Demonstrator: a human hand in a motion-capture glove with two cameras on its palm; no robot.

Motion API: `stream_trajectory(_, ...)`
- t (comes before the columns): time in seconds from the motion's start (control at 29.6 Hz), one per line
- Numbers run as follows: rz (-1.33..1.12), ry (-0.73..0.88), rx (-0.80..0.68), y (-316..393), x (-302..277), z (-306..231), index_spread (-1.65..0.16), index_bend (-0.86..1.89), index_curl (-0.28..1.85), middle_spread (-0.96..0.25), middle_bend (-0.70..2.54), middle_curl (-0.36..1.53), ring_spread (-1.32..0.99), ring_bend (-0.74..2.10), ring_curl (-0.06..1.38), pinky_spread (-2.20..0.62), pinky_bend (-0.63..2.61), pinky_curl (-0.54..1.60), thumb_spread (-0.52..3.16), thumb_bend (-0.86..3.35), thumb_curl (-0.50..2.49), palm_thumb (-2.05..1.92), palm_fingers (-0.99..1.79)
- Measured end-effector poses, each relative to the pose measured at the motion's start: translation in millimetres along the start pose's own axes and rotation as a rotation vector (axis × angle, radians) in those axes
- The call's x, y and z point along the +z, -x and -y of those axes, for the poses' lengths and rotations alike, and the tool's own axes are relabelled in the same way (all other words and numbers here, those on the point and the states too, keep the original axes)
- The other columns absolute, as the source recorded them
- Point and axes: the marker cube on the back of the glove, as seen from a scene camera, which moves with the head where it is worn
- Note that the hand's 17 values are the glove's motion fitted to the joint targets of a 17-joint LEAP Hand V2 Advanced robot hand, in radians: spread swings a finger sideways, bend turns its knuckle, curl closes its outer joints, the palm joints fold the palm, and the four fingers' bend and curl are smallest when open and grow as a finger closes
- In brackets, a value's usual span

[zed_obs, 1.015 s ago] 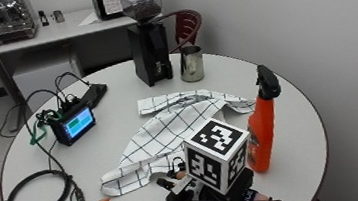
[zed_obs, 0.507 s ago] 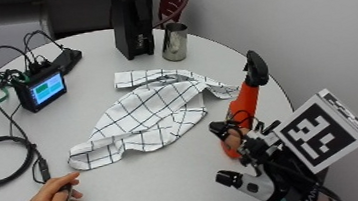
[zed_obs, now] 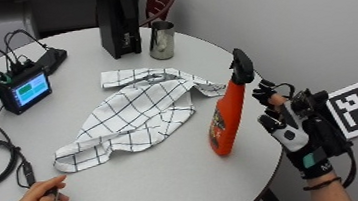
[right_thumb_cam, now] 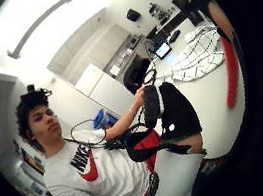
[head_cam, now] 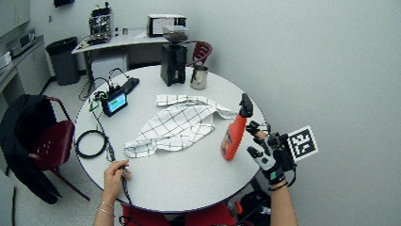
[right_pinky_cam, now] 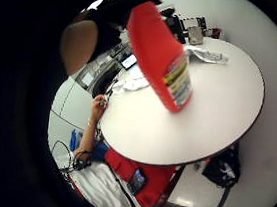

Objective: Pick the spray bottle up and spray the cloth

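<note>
Black-gloved right hand (zed_obs: 295, 128) fingers spread, beside orange spray bottle (zed_obs: 227, 115), apart

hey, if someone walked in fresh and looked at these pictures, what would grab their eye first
Probably the orange spray bottle with its black trigger head, standing upright near the round table's edge. Just beside it, off the table edge, the black-gloved right hand hovers with fingers spread, not touching it. Next is the black-and-white checked cloth lying crumpled mid-table, with a small lit screen beyond it.
</note>
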Motion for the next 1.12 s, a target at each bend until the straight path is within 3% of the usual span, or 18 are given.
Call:
stream_trajectory(0.27,0.157,-0.057,0.12,-38.5,6.8,38.9,-0.38,0.12,0.23,-0.03,0.3,0.35,0.03,0.35,0.3,0.21,0.34,0.32,1.23,0.04,0.32,0.65,0.58)
stream_trajectory(0.88,0.381,-0.034,0.145,-67.2,52.4,82.5,-0.37,0.1,0.22,-0.06,0.33,0.38,-0.01,0.37,0.33,0.22,0.29,0.33,1.1,-0.02,0.32,0.67,0.63)
stream_trajectory(1.12,0.333,-0.039,0.156,-68.6,66.5,95.6,-0.36,0.09,0.2,-0.09,0.42,0.4,-0.03,0.42,0.34,0.24,0.19,0.31,1.06,-0.02,0.32,0.7,0.68)
